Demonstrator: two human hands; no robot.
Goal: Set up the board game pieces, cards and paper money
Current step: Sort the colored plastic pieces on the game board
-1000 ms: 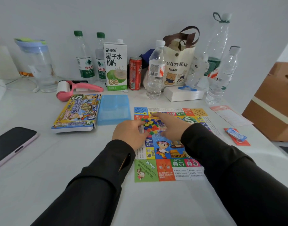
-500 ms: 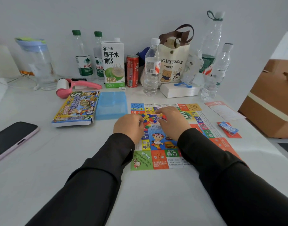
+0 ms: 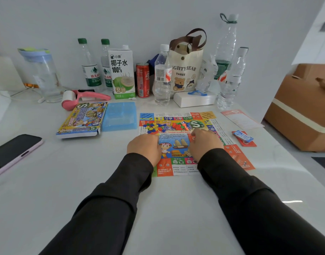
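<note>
White glossy tabletop carries a flat, multi-coloured printed paper game board, right of its middle and toward the far edge. The sheet lies square to the tabletop edges, and its print reads upright from the near edge.

Small multi-coloured plastic game pieces lie loose on the board's far half. They form a band whose long axis runs left to right, parallel to the far edge.

Handling, as judged:
- Pieces: light, rigid and smooth, so liable to slide or scatter. Pinch each one across its sides with the fingertips.
- Board: thin and pliant. Press it flat, or lift it by an edge.

The left hand and right hand rest knuckles-up on the board's middle, just on the near side of the pieces, with fingers curled under. The fingertips are mostly hidden, so it cannot be told whether either grip is clamped on anything.
</note>
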